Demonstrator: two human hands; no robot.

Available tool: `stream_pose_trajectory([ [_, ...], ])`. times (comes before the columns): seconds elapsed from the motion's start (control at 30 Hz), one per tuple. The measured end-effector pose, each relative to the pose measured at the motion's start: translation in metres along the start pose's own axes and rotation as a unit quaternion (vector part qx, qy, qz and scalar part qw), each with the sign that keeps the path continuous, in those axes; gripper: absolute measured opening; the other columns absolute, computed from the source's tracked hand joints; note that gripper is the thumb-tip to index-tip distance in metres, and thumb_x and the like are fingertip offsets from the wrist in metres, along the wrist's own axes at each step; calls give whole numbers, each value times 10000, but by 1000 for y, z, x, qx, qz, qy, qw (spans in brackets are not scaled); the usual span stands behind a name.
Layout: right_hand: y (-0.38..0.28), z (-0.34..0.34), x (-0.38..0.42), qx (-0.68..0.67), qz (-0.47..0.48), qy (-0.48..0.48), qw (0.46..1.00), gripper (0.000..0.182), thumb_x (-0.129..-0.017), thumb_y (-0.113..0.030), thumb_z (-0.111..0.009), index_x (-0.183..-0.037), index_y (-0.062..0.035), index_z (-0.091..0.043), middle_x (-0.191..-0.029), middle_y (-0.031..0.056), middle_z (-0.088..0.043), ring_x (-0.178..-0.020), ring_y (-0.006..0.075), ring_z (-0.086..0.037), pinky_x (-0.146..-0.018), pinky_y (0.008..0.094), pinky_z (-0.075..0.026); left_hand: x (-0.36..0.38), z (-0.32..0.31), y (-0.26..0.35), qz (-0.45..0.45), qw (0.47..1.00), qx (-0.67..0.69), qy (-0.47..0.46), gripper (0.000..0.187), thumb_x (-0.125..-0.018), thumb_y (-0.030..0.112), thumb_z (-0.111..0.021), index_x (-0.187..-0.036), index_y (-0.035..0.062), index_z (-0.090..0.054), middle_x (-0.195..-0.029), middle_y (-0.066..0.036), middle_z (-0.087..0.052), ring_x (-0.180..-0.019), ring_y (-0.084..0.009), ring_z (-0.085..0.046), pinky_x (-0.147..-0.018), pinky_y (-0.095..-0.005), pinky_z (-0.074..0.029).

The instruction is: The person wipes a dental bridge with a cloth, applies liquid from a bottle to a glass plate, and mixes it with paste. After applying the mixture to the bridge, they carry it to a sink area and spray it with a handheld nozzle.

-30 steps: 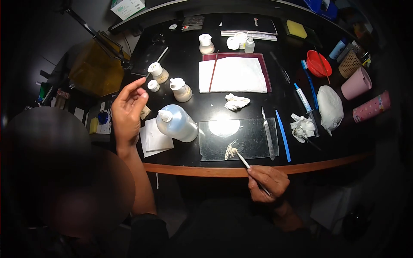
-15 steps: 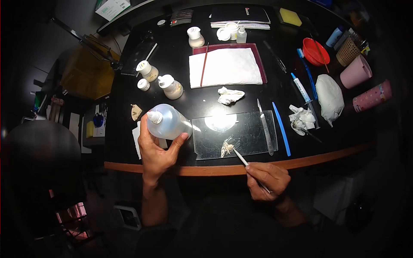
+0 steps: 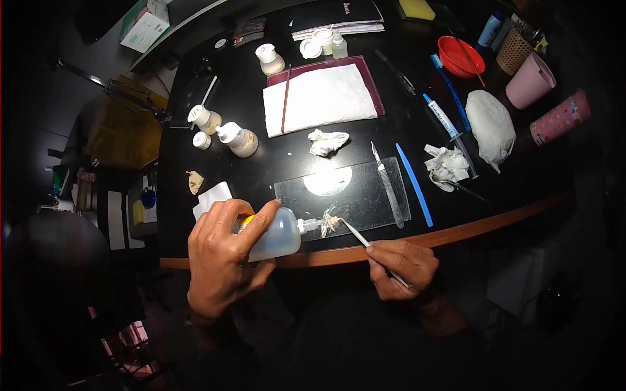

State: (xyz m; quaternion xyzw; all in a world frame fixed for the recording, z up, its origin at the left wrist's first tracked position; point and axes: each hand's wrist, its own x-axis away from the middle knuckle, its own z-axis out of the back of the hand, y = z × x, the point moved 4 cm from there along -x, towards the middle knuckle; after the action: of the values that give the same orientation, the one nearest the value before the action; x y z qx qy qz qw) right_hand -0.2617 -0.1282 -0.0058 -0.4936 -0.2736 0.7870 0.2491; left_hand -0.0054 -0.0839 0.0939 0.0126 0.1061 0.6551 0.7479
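My left hand [image 3: 225, 251] is closed round a translucent squeeze bottle [image 3: 279, 233] with a yellow label. The bottle lies tipped on its side, its white nozzle pointing right at a small heap of cream-coloured paste [image 3: 331, 223]. That paste is smeared on a glass slab [image 3: 355, 189] near the table's front edge. In my right hand [image 3: 404, 268] is a thin white stick-like tool [image 3: 357, 236], held like a pen, its tip at the paste's right side. A scalpel [image 3: 388, 186] lies across the slab's right part.
Right of the slab lie a blue plastic stick [image 3: 414, 184], crumpled tissue [image 3: 447, 163] and a syringe [image 3: 450, 125]. Small bottles [image 3: 238, 141] stand at the left. Behind the slab are a tissue wad [image 3: 327, 142] and a folded white towel [image 3: 326, 98] with a brush [image 3: 286, 98]. A red bowl [image 3: 460, 57] stands farther back.
My left hand has tipped the bottle from a more upright pose onto its side, bringing its nozzle close to the paste. The right hand keeps the tool at the paste. The camera view has shifted.
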Motion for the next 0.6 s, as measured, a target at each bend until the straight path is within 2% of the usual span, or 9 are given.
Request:
stream_pose_trajectory([
  [0.23,0,0,0,2,8,4,1000,234,-782,94,-743,-1000,15,-770,-907,145,-772,-759,231,-787,-637,300,-644,-8,-6,8,-26,993,-95,-64,765,-541,138,-863,-1292,172,-721,-989,-66,-579,-889,-271,-606,-762,-410,-459],
  [0.43,2,1,3,-2,9,0,1000,272,-793,74,-747,-1055,2,-772,-975,120,-773,-809,214,-787,-689,303,-656,-14,-12,11,-53,988,-128,-71,745,-567,182,-866,-1296,151,-717,-977,-56,-572,-909,-251,-603,-763,-398,-439],
  [0.6,1,1,2,0,9,-2,1000,271,-793,75,-747,-1054,3,-768,-965,116,-771,-807,213,-786,-690,305,-658,-17,-14,11,-66,986,-136,-72,742,-581,200,-866,-1306,148,-718,-972,-52,-572,-918,-241,-604,-769,-394,-437],
])
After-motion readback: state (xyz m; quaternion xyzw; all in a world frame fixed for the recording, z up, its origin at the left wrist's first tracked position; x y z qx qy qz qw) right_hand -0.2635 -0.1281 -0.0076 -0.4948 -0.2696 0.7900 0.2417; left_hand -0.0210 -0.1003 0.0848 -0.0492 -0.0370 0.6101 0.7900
